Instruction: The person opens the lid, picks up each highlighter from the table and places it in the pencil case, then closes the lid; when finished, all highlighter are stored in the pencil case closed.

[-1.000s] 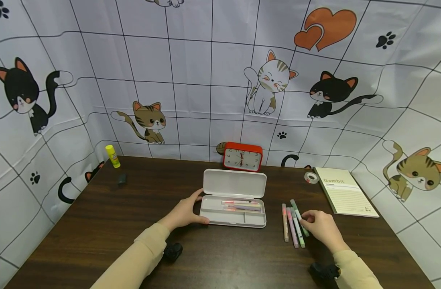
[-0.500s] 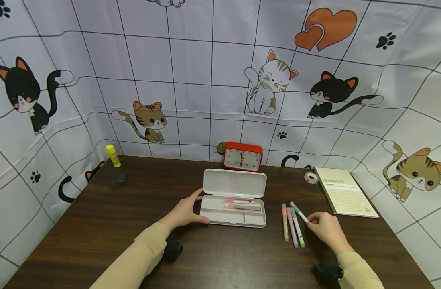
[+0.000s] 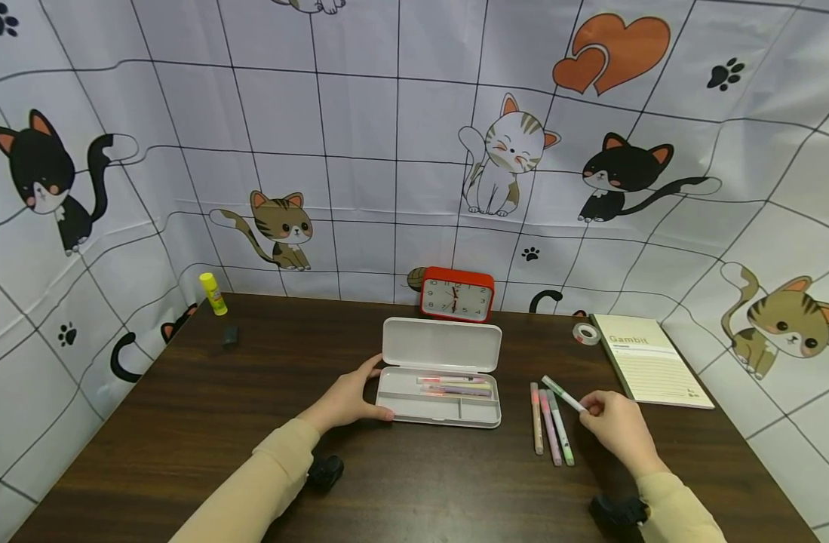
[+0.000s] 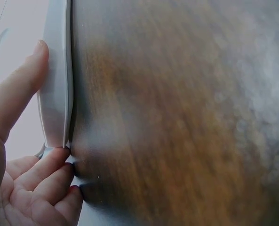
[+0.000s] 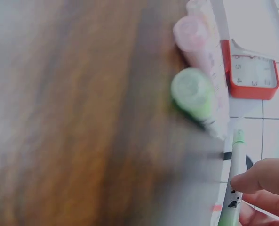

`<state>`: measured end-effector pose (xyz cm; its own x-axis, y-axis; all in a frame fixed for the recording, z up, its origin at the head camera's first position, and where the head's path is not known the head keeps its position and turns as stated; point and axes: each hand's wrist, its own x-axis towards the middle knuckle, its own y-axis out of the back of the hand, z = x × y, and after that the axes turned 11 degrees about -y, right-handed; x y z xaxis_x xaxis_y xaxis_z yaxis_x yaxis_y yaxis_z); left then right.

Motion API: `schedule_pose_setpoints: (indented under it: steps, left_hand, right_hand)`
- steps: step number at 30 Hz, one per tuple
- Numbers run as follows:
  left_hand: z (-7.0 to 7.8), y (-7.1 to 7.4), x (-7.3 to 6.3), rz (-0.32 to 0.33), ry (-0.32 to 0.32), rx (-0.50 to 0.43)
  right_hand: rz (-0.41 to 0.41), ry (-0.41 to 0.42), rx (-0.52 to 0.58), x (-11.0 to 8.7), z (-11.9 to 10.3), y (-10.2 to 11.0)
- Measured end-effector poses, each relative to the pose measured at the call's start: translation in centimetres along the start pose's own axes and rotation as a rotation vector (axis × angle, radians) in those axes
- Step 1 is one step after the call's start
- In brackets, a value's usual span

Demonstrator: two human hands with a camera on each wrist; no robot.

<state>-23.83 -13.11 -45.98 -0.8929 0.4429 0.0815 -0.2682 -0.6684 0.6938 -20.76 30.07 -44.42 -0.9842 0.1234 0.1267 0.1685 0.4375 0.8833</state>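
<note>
A white pencil case (image 3: 424,409) lies with its lid up in the middle of the table, several pens (image 3: 455,383) in its back compartment. My left hand (image 3: 346,396) grips the case's left end, thumb on the front wall and fingertips at the corner, as the left wrist view shows on the case side (image 4: 57,94). Between thumb and fingers, my right hand (image 3: 616,426) pinches a white and green marker (image 3: 562,394), which slants up to the left. Three more markers lie side by side left of that hand: an orange one (image 3: 536,418), a pink one (image 3: 550,428) and a green one (image 3: 561,430).
A red clock (image 3: 457,295) stands behind the case. At the right are a notebook (image 3: 652,362) and a tape roll (image 3: 586,334). A yellow glue stick (image 3: 213,294) and a small dark block (image 3: 230,336) sit at the back left.
My right hand has taken up the outermost green marker and drawn it slightly up and right, away from the other three. The left hand stays on the case.
</note>
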Motion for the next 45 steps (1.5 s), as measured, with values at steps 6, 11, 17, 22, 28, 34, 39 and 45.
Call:
schedule_pose_setpoints:
  steps: [6,11,17,22,28,34,39,45]
  left_hand:
    - [-0.1,0.0,-0.1,0.002,0.004,-0.001]
    - [-0.1,0.0,-0.1,0.004,0.005,-0.005]
    - [-0.2,0.0,-0.1,0.005,-0.006,0.0]
    - [-0.2,-0.1,-0.1,0.008,-0.01,0.001]
    - [-0.1,-0.1,0.0,0.008,-0.006,0.009]
    - [-0.2,-0.1,0.0,0.007,-0.007,0.01]
    - [-0.3,-0.1,0.1,0.004,-0.005,0.011]
    - [-0.4,-0.1,0.1,0.008,-0.008,0.012]
  right_hand:
    - [0.011,0.023,0.004,0.1,-1.3,0.0]
    - [-0.026,0.034,0.03,0.0,-2.7,-0.1]
    - [-0.04,0.056,0.045,0.1,-3.9,-0.7]
    - [-0.047,0.067,0.045,0.2,-5.0,-1.1]
    - [-0.058,0.093,0.052,0.5,-6.3,-2.1]
    - [-0.083,0.125,0.06,0.5,-7.7,-2.8]
    - [-0.09,0.169,0.049,0.5,-9.1,-3.4]
    - [-0.079,0.218,0.051,0.4,-10.8,-4.3]
